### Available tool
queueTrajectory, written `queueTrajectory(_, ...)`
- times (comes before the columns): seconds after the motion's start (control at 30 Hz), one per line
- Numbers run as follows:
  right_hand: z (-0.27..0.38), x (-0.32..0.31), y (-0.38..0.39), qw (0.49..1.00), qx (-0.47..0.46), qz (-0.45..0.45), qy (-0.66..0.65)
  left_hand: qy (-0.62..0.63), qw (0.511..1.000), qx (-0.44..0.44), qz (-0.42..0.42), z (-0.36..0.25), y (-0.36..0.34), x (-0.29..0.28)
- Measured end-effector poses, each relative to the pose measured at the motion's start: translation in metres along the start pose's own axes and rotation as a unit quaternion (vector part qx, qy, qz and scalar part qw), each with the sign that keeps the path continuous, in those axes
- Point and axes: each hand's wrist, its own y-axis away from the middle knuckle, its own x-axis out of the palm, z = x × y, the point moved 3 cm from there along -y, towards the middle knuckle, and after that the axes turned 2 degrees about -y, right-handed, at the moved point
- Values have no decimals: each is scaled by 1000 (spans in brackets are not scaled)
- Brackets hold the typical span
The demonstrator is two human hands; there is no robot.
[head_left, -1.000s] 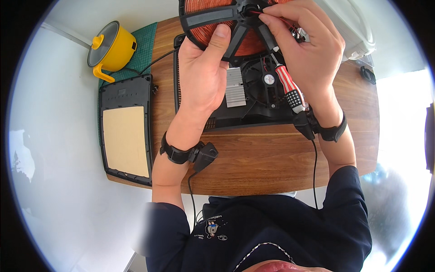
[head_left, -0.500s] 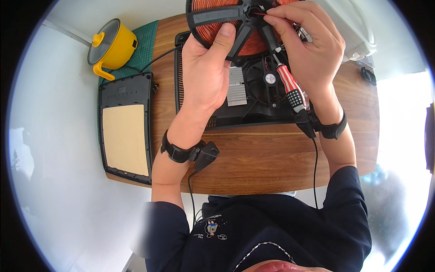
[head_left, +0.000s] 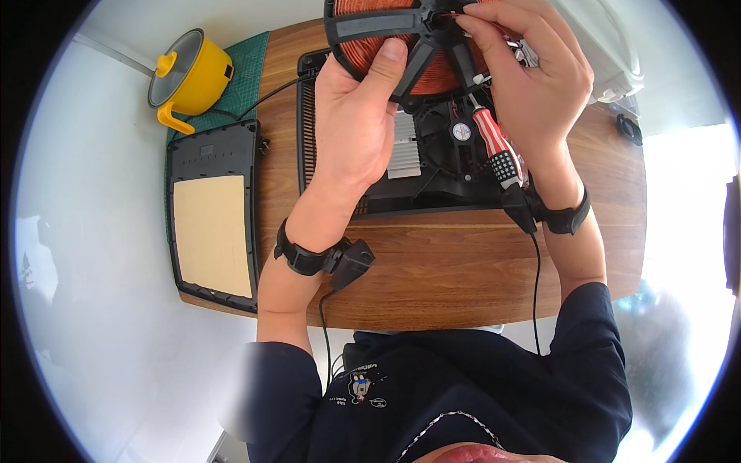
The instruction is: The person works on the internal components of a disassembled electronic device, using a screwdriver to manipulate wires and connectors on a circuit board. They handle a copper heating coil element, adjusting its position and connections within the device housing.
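Observation:
A round induction coil point(head_left: 364, 52), copper winding on a black spoked frame, is tilted up at the top of the head view. My left hand point(head_left: 351, 135) grips its near left rim, thumb on top, fingers hidden beneath. At the hub, my right hand point(head_left: 544, 85) pinches a thin red wire point(head_left: 448, 14) between thumb and forefinger. Below the coil sits the opened black cooker housing point(head_left: 432, 199), with a silver heat sink point(head_left: 404, 150) and a fan point(head_left: 461, 133). A red-and-white striped screwdriver point(head_left: 492, 137) rests over the housing beside my right wrist.
On the left a yellow pot point(head_left: 207, 81) with a lid stands on a green mat point(head_left: 248, 73). Nearer lies a black cover panel point(head_left: 212, 148) with a cream sheet. A white appliance point(head_left: 617, 46) and a small black ring-shaped part point(head_left: 629, 127) are at the right.
The coil has shifted slightly right and up, with both hands moving along with it. The pinch on the red wire continues.

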Motion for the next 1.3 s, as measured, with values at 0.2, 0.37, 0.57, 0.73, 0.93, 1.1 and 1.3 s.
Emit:
queueTrajectory(0.2, -5, 5, 2, 998, 56, 10, -21, -6, 999, -3, -46, 0, -1, 8)
queueTrajectory(0.37, -1, 1, 10, 997, 14, 79, 1, -8, 999, -6, -45, 1, -1, 7)
queueTrajectory(0.57, -7, 3, 20, 998, 23, 53, -29, -10, 999, -10, -49, 3, -2, -1)
queueTrajectory(0.73, -8, 2, 21, 995, 85, 46, -28, -17, 999, -19, -46, 5, -2, -1)
queueTrajectory(0.93, -12, 3, 22, 992, 105, 57, -38, -20, 998, -14, -52, 10, -1, 0)
queueTrajectory(1.1, -20, 2, 23, 983, 159, 70, -57, -28, 998, -9, -49, 14, -1, -4)
queueTrajectory(1.3, -25, 1, 23, 981, 162, 72, -73, -38, 998, -24, -43, 20, 0, -4)
